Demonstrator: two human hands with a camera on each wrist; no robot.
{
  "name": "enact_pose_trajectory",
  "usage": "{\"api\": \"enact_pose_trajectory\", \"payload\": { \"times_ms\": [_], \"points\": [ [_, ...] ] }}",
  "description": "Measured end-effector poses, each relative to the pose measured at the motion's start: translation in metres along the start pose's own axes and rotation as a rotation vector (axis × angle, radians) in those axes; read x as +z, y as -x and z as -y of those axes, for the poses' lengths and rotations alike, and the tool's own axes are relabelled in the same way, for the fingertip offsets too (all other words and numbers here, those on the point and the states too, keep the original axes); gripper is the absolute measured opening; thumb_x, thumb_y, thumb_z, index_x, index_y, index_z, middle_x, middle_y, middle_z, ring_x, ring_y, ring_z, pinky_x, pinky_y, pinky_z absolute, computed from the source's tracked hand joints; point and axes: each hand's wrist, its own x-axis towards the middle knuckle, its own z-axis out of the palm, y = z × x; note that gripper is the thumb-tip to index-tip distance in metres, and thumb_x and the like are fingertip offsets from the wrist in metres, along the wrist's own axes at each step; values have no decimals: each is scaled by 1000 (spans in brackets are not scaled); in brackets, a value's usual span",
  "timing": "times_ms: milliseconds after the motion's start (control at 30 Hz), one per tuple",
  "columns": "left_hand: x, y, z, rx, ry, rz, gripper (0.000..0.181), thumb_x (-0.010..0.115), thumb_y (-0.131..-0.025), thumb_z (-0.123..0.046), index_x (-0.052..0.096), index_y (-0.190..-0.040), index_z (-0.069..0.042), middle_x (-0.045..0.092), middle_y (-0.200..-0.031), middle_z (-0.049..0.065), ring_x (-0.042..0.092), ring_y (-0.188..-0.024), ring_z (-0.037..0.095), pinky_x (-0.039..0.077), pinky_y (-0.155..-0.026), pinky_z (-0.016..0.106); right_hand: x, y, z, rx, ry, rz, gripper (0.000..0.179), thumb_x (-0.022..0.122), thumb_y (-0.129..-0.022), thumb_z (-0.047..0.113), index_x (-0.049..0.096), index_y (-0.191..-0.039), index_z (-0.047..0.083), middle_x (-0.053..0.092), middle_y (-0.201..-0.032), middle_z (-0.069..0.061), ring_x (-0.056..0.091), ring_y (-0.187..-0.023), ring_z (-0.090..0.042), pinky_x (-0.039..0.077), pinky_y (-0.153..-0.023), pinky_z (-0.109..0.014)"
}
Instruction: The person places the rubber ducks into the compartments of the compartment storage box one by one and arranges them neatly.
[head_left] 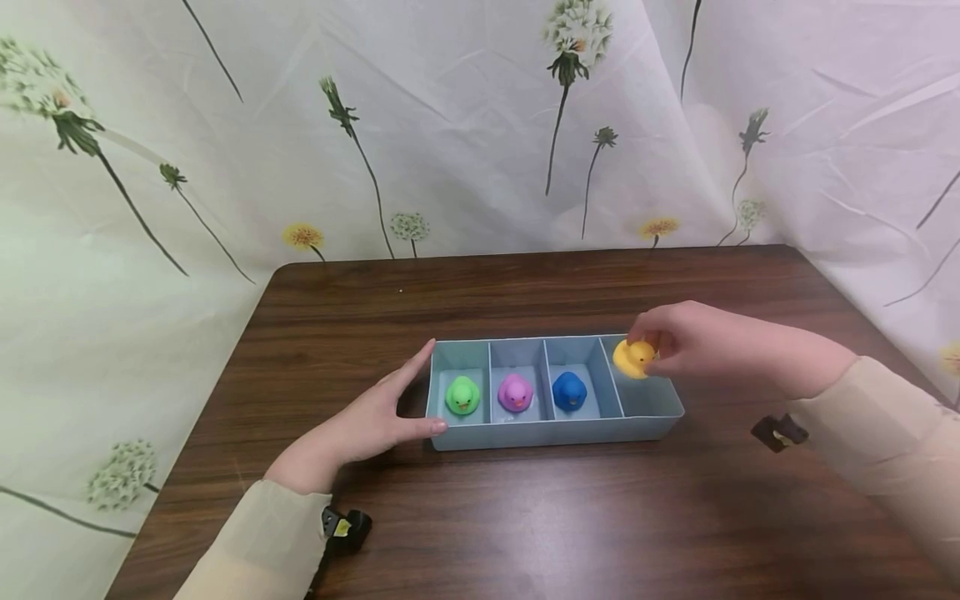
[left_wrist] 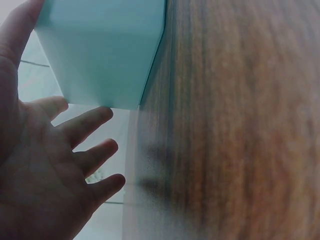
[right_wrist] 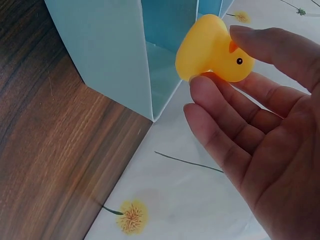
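A pale blue box (head_left: 555,434) divided into a row of compartments lies on the table. My left hand (head_left: 356,429) is at its left end, thumb at the front corner and index fingertip by the back corner. In the left wrist view the other fingers (left_wrist: 102,150) spread out straight below the box end. My right hand (head_left: 705,346) pinches a yellow toy duck (right_wrist: 205,47) between thumb and fingers, over the rightmost compartment. From left, the other compartments hold a green duck (head_left: 462,396), a pink duck (head_left: 515,392) and a blue duck (head_left: 569,391).
The dark wood-grain table (head_left: 495,517) extends around the box. Behind it and along the sides hangs a white cloth (head_left: 465,125) printed with dandelions. Black wrist cameras are strapped at both cuffs.
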Motion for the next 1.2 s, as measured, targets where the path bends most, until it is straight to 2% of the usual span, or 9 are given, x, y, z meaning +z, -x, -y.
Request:
{"api": "enact_pose_trajectory", "payload": {
  "times_ms": [200, 567, 1200],
  "points": [
    [1, 0, 0, 0, 1, 1, 104, 75, -82, -54, 5, -157, -43, 17, -163, 9, 18, -146, 35, 20, -110, 63, 3, -2, -1, -41, 35, -4, 19, 74, -85, 4, 70, -101, 14, 63, -89, 4, 58, -78, -15, 53, -71, -33],
    [1, 0, -1, -3, -6, 1, 104, 76, -82, -54, 5, -158, -43, 17, -163, 9, 18, -146, 35, 21, -111, 63, 7, -6, -4, -32, 38, 26, 22, 76, -83, 5, 70, -104, 11, 64, -90, 3, 58, -78, -16, 53, -69, -31],
    [1, -1, 0, 5, -12, -10, 105, 76, -81, -54, 5, -158, -43, 19, -162, 8, 19, -146, 34, 22, -110, 62, 15, -10, -8, -53, 100, 20, 23, 77, -80, 2, 71, -100, 10, 62, -84, 4, 56, -73, -15, 51, -66, -32]
  ]
}}
